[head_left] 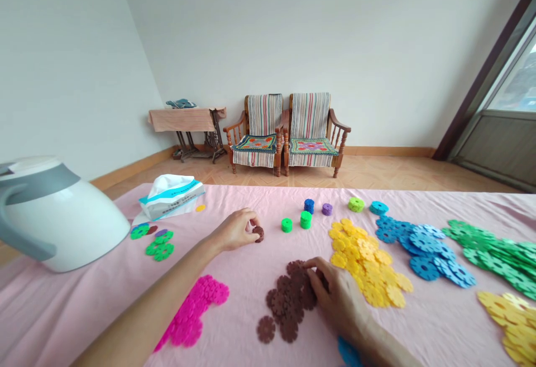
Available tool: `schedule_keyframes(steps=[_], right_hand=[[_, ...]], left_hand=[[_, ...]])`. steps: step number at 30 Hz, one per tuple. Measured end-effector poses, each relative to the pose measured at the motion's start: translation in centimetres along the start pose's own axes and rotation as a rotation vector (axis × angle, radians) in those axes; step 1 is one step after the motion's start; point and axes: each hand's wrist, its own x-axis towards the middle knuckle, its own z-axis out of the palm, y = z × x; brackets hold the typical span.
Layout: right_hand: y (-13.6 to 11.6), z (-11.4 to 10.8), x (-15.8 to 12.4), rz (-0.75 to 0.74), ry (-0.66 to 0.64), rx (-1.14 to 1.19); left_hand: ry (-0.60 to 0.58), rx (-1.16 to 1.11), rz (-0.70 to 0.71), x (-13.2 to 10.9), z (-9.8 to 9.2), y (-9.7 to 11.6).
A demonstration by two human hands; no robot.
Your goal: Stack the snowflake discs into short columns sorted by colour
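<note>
My left hand (238, 229) is closed, thumb and fingers pinching a small stack of brown snowflake discs (259, 235) at the cloth. Nearer to me, my right hand (339, 291) bends its fingers onto the right upper edge of a brown disc pile (287, 297). Its thumb and fingertips close on a brown disc there, partly hidden by the hand. One loose brown disc (266, 329) lies at the pile's lower left. Beyond the hands stand short stacks of discs: green (305, 220), another green (286, 225), dark blue (309, 206) and purple (327, 209).
Yellow (362, 261), blue (425, 249) and green discs (494, 255) spread to the right; pink discs (201, 305) lie beside my left forearm. A white kettle (87, 222) and a tissue pack (172, 199) stand left. Two chairs (310, 127) are beyond the pink-covered table (238, 289).
</note>
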Motion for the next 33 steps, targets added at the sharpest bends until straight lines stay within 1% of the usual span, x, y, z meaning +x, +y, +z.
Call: schedule_keyframes(steps=[3, 5, 7, 9, 10, 12, 14, 15, 17, 19, 22, 30, 33], right_hand=[[0.0, 0.0, 0.0, -0.009, 0.012, -0.010], [0.0, 0.0, 0.0, -0.011, 0.018, -0.013], [0.1, 0.1, 0.0, -0.009, 0.020, -0.013], [0.1, 0.1, 0.0, -0.007, 0.017, -0.015], [0.1, 0.1, 0.0, -0.007, 0.013, -0.017], [0.0, 0.0, 0.0, -0.002, 0.004, -0.022], [-0.1, -0.1, 0.0, 0.005, -0.004, -0.024], [-0.1, -0.1, 0.1, 0.006, -0.006, -0.024], [-0.1, -0.1, 0.1, 0.004, -0.007, -0.020], [-0.1, -0.1, 0.0, -0.003, -0.007, -0.013], [0.0, -0.1, 0.0, -0.014, -0.004, -0.006], [0.1, -0.1, 0.0, -0.021, -0.013, -0.023], [0.0, -0.1, 0.0, -0.012, -0.014, -0.023]], left_hand=[[-0.011, -0.002, -0.009, 0.1, -0.2, 0.1], [0.005, -0.008, -0.012, 0.0, -0.4, 0.4], [0.039, -0.037, -0.011, -0.4, -0.7, 0.8], [0.027, -0.097, 0.011, -1.1, -1.0, 1.5], [-0.013, -0.130, 0.039, -1.7, -1.1, 1.9], [-0.138, -0.175, 0.114, -3.0, -1.0, 3.0], [-0.249, -0.178, 0.177, -4.5, -0.6, 4.2], [-0.286, -0.169, 0.191, -5.1, -0.4, 4.8], [-0.323, -0.147, 0.200, -6.2, 0.2, 5.8], [-0.323, -0.122, 0.207, -6.8, 0.6, 6.5], [-0.300, -0.096, 0.220, -7.0, 1.2, 6.9], [-0.287, -0.139, 0.209, -6.8, 2.0, 6.8], [-0.250, -0.134, 0.186, -6.7, 1.8, 6.5]])
